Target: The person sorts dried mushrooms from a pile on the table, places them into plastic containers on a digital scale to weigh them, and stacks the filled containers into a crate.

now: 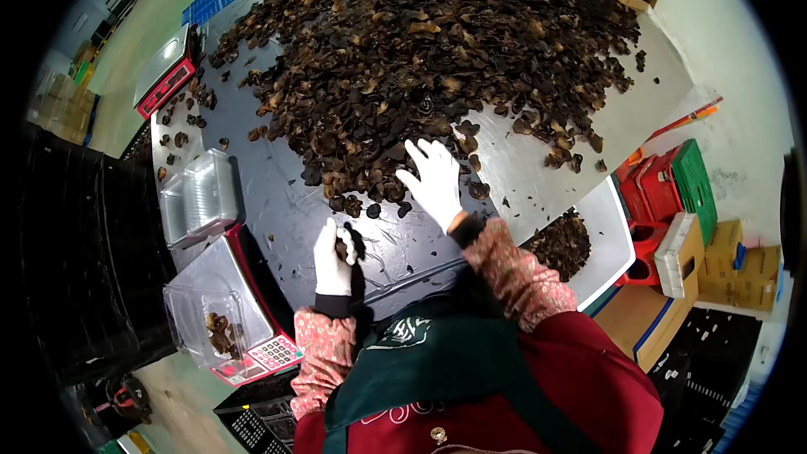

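Observation:
A large heap of dark brown dried pieces (403,59) covers the far part of the metal table (282,176). My right hand (434,183), in a white glove, lies at the heap's near edge with its fingers spread and nothing visible in it. Nearer to me and to the left, my left hand (334,256), also gloved, is curled around a small dark piece. At the left, a clear plastic tray with a few brown pieces (222,335) rests on a scale (252,298) with a keypad.
Stacked clear trays (200,197) stand at the left edge, beyond the scale. A second scale (168,71) is at the far left. On the right are a white bin (614,240) holding dark pieces, red crates (651,193) and cardboard boxes (740,273).

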A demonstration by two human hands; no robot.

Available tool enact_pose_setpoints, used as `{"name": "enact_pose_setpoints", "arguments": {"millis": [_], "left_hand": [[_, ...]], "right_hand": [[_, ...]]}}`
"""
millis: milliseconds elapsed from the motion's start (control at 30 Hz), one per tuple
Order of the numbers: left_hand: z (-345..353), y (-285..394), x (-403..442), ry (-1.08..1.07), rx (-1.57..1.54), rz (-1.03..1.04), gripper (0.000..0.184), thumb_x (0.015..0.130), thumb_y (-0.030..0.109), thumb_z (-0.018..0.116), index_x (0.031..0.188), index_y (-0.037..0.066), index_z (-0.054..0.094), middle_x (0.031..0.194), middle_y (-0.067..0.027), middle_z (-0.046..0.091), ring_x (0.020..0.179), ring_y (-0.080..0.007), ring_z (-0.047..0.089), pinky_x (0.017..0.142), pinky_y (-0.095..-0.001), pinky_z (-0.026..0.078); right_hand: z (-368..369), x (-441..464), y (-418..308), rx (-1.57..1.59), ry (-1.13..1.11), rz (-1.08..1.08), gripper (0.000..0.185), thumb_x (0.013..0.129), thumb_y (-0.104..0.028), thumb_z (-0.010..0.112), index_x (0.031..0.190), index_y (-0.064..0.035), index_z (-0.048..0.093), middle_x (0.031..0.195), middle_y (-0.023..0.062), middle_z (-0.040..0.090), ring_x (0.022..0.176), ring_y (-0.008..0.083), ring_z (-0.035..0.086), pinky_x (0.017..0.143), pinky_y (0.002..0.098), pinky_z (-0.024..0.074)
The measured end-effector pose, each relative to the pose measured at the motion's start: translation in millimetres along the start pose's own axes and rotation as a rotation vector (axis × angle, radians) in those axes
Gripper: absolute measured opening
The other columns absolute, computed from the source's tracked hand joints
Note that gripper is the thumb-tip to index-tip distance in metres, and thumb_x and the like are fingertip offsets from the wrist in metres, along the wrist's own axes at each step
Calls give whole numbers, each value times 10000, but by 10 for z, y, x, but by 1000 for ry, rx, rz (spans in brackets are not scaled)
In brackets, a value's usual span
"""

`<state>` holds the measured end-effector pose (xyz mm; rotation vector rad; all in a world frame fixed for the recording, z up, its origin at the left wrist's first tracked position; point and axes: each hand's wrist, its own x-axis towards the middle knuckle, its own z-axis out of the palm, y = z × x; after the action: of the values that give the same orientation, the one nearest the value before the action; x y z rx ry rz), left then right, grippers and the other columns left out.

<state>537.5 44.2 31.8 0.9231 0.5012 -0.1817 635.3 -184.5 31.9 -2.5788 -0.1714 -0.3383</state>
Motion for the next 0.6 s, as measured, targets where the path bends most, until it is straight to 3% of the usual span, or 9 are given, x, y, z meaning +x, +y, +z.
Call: {"name": "enact_pose_setpoints", "arguments": {"millis": [33,100,167,233,267,300,367,467,600], "left_hand": [[-8,85,97,27,239,130,195,1008,271,557,891,116,579,762,4,560,564,-81,471,475,-208,355],[105,191,442,251,583,440,173,973,151,577,1116,71,630,963,-50,642,690,-134,603,570,-262,483],[171,345,751,219,1354,1262,451,904,-4,527,1323,156,571,1241,-105,604,851,-265,682,700,-335,555],[385,459,674,82,1496,886,570,831,-55,502,1318,230,581,1420,-125,486,1013,-349,663,830,-381,554],[257,437,779,-47,1564,843,561,823,-60,499,1270,260,606,1430,-121,488,966,-348,668,793,-378,556],[304,469,735,-69,1615,779,423,830,-36,521,1161,204,629,1397,-88,518,918,-320,675,763,-372,554],[210,409,648,6,1588,866,278,834,-1,551,1053,158,617,1350,-61,547,881,-290,678,729,-361,549],[-17,333,337,82,1603,861,146,850,66,622,976,126,581,1199,-76,607,903,-325,666,721,-375,545],[-373,108,-45,243,1540,812,111,885,66,637,964,98,565,1162,-107,612,883,-354,658,705,-403,536]], "right_hand": [[60,139,-4,-39,-22,-31,624,854,-469,647,1399,-195,517,1436,123,466,1348,362,353,1072,534,306],[174,265,-146,-173,-91,-109,612,870,-487,634,1422,-266,491,1469,137,423,1372,401,318,1077,554,297],[236,301,-327,-194,-203,-122,590,869,-484,630,1410,-288,499,1471,116,425,1374,386,320,1023,557,365],[360,232,-373,-86,-220,-247,577,858,-454,648,1390,-278,508,1436,84,452,1337,346,370,971,540,410],[401,138,-393,-118,-215,-329,542,866,-425,638,1374,-279,522,1395,62,481,1303,322,402,933,515,426],[345,69,-445,-116,-291,-378,517,860,-403,644,1343,-246,548,1367,43,502,1276,318,417,909,495,428],[251,-179,-537,-94,-228,-481,475,853,-385,653,1285,-197,592,1334,39,534,1314,325,404,983,528,392],[101,-523,-502,58,-252,-657,387,862,-374,648,1192,-171,654,1287,42,585,1397,323,358,1106,609,260],[-88,-842,-324,110,-300,-716,390,872,-373,639,1197,-159,655,1277,33,600,1366,296,395,1103,592,263]]}}
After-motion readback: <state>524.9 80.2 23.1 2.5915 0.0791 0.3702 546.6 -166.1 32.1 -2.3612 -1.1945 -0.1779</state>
